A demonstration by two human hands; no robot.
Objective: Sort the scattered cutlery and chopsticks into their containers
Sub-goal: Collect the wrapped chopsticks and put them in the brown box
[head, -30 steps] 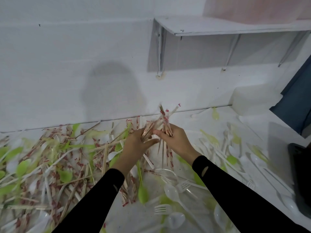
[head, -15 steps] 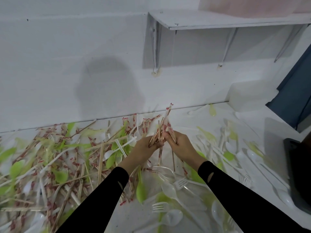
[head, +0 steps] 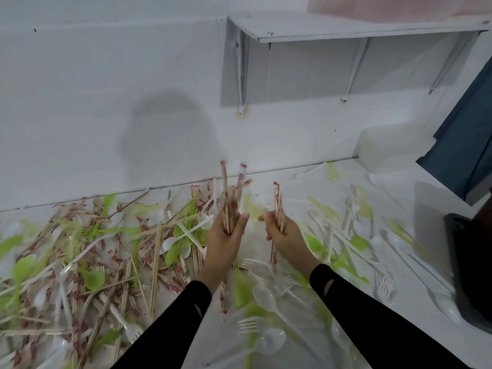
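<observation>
moved apart: left hand (head: 225, 243) grips roughly four chopsticks (head: 230, 198); right hand (head: 286, 235) grips a pair (head: 277, 201).

White shelf (head: 346, 27) mounted on wall (head: 106, 102); blue panel (head: 468, 134) right; black object (head: 468, 275) beneath.

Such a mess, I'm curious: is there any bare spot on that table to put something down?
Barest table lies by the wall, between the held chopsticks and the green spoon; another patch lies between the white container and the dark object. The chopstick pile at left is crowded.
</observation>
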